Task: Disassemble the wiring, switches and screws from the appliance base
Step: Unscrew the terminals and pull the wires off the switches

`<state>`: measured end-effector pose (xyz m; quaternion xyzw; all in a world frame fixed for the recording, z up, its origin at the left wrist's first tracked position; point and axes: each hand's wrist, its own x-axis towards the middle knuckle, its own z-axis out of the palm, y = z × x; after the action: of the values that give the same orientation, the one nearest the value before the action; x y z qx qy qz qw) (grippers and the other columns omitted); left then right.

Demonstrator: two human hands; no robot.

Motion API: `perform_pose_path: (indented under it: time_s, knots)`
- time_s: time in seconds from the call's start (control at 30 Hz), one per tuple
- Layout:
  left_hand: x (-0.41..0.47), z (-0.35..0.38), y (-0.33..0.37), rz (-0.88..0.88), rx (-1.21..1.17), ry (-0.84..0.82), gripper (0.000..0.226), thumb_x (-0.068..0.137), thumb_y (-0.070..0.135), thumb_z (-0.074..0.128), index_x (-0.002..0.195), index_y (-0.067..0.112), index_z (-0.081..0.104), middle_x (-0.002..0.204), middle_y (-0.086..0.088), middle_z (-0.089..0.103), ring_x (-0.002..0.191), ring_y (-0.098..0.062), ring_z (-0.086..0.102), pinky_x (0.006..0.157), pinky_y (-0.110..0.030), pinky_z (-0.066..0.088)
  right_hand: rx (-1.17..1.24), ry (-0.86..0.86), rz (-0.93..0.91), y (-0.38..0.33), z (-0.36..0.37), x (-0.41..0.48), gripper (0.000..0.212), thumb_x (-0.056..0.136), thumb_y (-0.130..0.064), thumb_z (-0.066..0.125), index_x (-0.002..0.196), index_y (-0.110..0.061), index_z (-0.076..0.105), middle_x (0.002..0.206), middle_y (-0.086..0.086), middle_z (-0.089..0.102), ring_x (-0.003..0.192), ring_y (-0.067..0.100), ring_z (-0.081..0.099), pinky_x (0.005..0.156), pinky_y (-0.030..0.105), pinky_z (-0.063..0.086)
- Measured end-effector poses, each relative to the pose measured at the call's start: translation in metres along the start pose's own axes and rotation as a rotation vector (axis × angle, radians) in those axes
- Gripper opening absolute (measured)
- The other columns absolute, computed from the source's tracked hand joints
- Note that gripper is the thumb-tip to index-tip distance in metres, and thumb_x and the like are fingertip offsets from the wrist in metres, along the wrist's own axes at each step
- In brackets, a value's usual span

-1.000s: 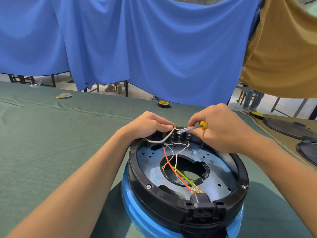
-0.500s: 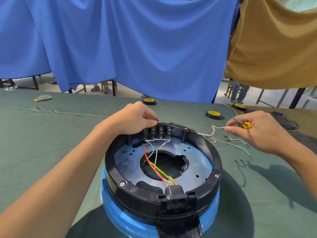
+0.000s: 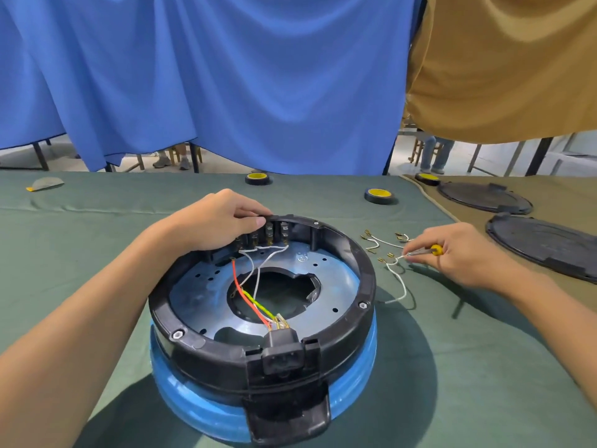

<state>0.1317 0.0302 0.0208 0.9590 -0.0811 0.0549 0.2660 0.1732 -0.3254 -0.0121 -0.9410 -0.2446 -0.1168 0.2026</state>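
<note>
No brand, label or legible writing shows on any item; a small embossed mark on the metal plate [image 3: 206,305] is too small to read.

The appliance base [image 3: 263,318], black ring over blue body, sits upside down on the green table cloth [image 3: 64,253], centre of view. Its terminal row [image 3: 274,232] at the far rim is partly hidden under the left hand [image 3: 214,223]. Red, yellow-green and white wires [image 3: 255,282] run from there to the black socket [image 3: 282,349] at the near rim.

The left hand lies palm down over the far rim, fingers curled, thumb and forefinger pressed on the rim edge.

The right hand [image 3: 458,250] rests on the cloth right of the base, pinching a small yellow-handled screwdriver [image 3: 426,251] and a loose white wire [image 3: 399,279]. More loose wires [image 3: 382,240] lie just beside it.
</note>
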Motion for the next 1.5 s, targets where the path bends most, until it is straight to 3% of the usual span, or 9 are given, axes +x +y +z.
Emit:
perform_pose_path:
  time_s: [0.3, 0.63, 0.87, 0.97, 1.13, 1.27, 1.33, 1.43, 1.5]
  knots:
    - [0.001, 0.000, -0.001, 0.006, -0.006, 0.006, 0.025, 0.098, 0.029, 0.055, 0.118, 0.037, 0.067, 0.113, 0.010, 0.071, 0.108, -0.008, 0.062, 0.103, -0.035, 0.043, -0.085, 0.002, 0.003, 0.007, 0.008, 0.000, 0.020, 0.082, -0.028, 0.073, 0.099, -0.018, 0.078, 0.090, 0.002, 0.072, 0.080, 0.017, 0.059, 0.072, 0.028, 0.045]
    - [0.000, -0.001, -0.001, 0.003, -0.009, -0.007, 0.026, 0.098, 0.029, 0.054, 0.120, 0.036, 0.066, 0.114, 0.009, 0.070, 0.110, -0.010, 0.062, 0.105, -0.038, 0.042, -0.165, 0.046, 0.084, 0.013, 0.017, 0.003, 0.017, 0.087, -0.029, 0.069, 0.102, -0.025, 0.076, 0.102, 0.004, 0.074, 0.094, 0.028, 0.063, 0.080, 0.043, 0.053]
    - [-0.001, -0.001, 0.000, -0.004, -0.019, -0.009, 0.028, 0.100, 0.026, 0.053, 0.123, 0.033, 0.066, 0.116, 0.009, 0.069, 0.111, -0.008, 0.060, 0.100, -0.029, 0.041, -0.124, 0.143, 0.037, 0.001, 0.011, 0.003, 0.014, 0.086, -0.023, 0.071, 0.098, -0.019, 0.077, 0.088, 0.003, 0.074, 0.073, 0.014, 0.055, 0.068, 0.025, 0.040]
    - [0.001, -0.001, -0.001, -0.015, -0.047, -0.009, 0.027, 0.099, 0.024, 0.054, 0.121, 0.032, 0.067, 0.115, 0.008, 0.070, 0.112, -0.009, 0.061, 0.105, -0.034, 0.041, -0.077, 0.166, 0.002, -0.022, 0.003, 0.006, 0.013, 0.085, -0.023, 0.072, 0.094, -0.015, 0.078, 0.078, -0.004, 0.070, 0.067, 0.010, 0.056, 0.062, 0.023, 0.039]
    - [0.004, -0.003, -0.001, -0.019, -0.050, -0.024, 0.026, 0.098, 0.023, 0.055, 0.118, 0.032, 0.069, 0.113, 0.008, 0.071, 0.111, -0.012, 0.062, 0.106, -0.040, 0.042, -0.080, -0.039, 0.028, -0.072, -0.027, 0.015, 0.012, 0.081, -0.043, 0.072, 0.086, -0.032, 0.074, 0.077, -0.003, 0.067, 0.074, 0.016, 0.060, 0.068, 0.033, 0.049]
    - [0.004, -0.009, -0.002, -0.055, -0.019, -0.042, 0.026, 0.098, 0.023, 0.056, 0.119, 0.032, 0.069, 0.111, 0.009, 0.072, 0.108, -0.013, 0.063, 0.105, -0.039, 0.043, -0.128, -0.322, 0.051, -0.109, -0.047, 0.022, 0.036, 0.075, -0.062, 0.066, 0.104, -0.042, 0.061, 0.089, -0.014, 0.057, 0.089, 0.006, 0.058, 0.076, 0.028, 0.045]
    - [0.004, -0.013, -0.004, -0.077, -0.009, -0.046, 0.025, 0.097, 0.023, 0.057, 0.117, 0.032, 0.070, 0.107, 0.009, 0.072, 0.106, -0.013, 0.063, 0.104, -0.039, 0.044, -0.087, -0.461, 0.046, -0.122, -0.055, 0.024, 0.046, 0.071, -0.070, 0.059, 0.109, -0.047, 0.053, 0.093, -0.016, 0.060, 0.079, 0.000, 0.059, 0.070, 0.021, 0.043]
    - [0.004, -0.018, -0.007, -0.111, -0.002, -0.043, 0.024, 0.096, 0.022, 0.058, 0.114, 0.032, 0.071, 0.105, 0.005, 0.072, 0.106, -0.016, 0.063, 0.103, -0.040, 0.044, -0.043, -0.426, -0.021, -0.134, -0.055, 0.036, 0.023, 0.086, -0.059, 0.054, 0.101, -0.041, 0.058, 0.083, -0.013, 0.067, 0.062, -0.002, 0.057, 0.060, 0.018, 0.041]
    - [0.003, -0.019, -0.008, -0.115, -0.003, -0.043, 0.025, 0.096, 0.021, 0.057, 0.114, 0.032, 0.071, 0.107, 0.005, 0.071, 0.107, -0.016, 0.062, 0.104, -0.040, 0.043, -0.045, -0.350, -0.056, -0.140, -0.048, 0.047, 0.015, 0.092, -0.047, 0.055, 0.094, -0.035, 0.062, 0.077, -0.011, 0.065, 0.065, 0.004, 0.056, 0.063, 0.025, 0.041]
